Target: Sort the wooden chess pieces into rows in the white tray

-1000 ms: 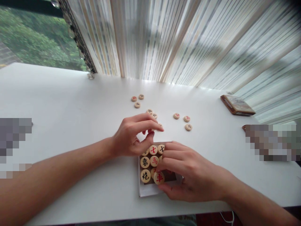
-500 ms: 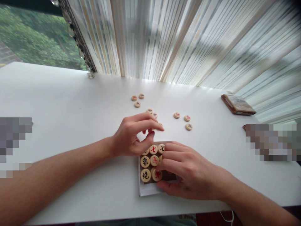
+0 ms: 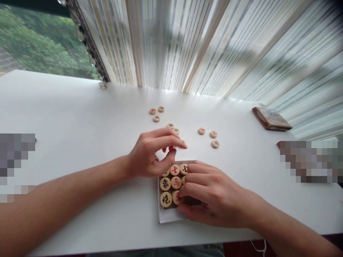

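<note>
An open shallow box (image 3: 175,216) lies near the table's front edge with round wooden chess pieces in rows. My right hand (image 3: 206,192) is over its right part, its thumb and fingertips at a red-marked piece (image 3: 177,197) in the front row. Left of that piece sits a black-marked one (image 3: 165,199); behind are a black-marked piece (image 3: 165,184) and a red-marked one (image 3: 176,182). My left hand (image 3: 158,151) hovers over the box's back left corner, index finger stretched out, thumb apart, holding nothing. It partly covers loose pieces (image 3: 170,126) behind it.
On the white table (image 3: 80,135), three pieces (image 3: 157,118) lie farther back and three more (image 3: 213,134) to the right of centre. A brown-edged box (image 3: 272,118) is at the back right. Striped curtains (image 3: 171,43) hang behind the table.
My right fingertips and thumb have shifted slightly left, and the red-marked front piece has moved a little left, toward its black-marked neighbour. My left hand has stayed in place.
</note>
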Demonstrator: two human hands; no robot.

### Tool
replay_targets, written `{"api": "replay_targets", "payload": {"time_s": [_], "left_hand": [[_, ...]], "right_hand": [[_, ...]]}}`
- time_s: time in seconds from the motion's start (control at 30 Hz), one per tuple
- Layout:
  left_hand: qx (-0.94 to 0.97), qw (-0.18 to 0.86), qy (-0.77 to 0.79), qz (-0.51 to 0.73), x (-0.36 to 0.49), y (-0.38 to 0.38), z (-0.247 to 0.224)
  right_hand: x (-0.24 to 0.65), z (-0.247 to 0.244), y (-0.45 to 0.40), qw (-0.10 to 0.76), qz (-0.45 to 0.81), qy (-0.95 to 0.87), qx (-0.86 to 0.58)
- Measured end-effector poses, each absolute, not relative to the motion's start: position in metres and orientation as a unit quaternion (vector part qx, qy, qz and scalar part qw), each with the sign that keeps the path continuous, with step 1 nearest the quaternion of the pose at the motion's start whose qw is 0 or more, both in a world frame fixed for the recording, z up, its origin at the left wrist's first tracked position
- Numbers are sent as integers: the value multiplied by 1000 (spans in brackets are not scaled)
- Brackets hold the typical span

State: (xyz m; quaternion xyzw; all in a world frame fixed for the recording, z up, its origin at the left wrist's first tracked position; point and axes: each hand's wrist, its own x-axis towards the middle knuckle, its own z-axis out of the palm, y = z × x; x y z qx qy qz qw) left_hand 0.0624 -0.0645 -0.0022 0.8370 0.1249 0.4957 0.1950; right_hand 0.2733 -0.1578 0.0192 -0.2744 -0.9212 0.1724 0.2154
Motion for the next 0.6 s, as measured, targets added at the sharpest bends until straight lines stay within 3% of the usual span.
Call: {"api": "replay_targets", "payload": {"time_s": [0.37, 0.6], "left_hand": [[839, 184, 133, 494, 61, -64, -2], [808, 225, 169, 518, 58, -52, -1]], "right_hand": [[273, 19, -157, 238, 189, -914, -268], [294, 25, -136, 401, 207, -812, -369]]}}
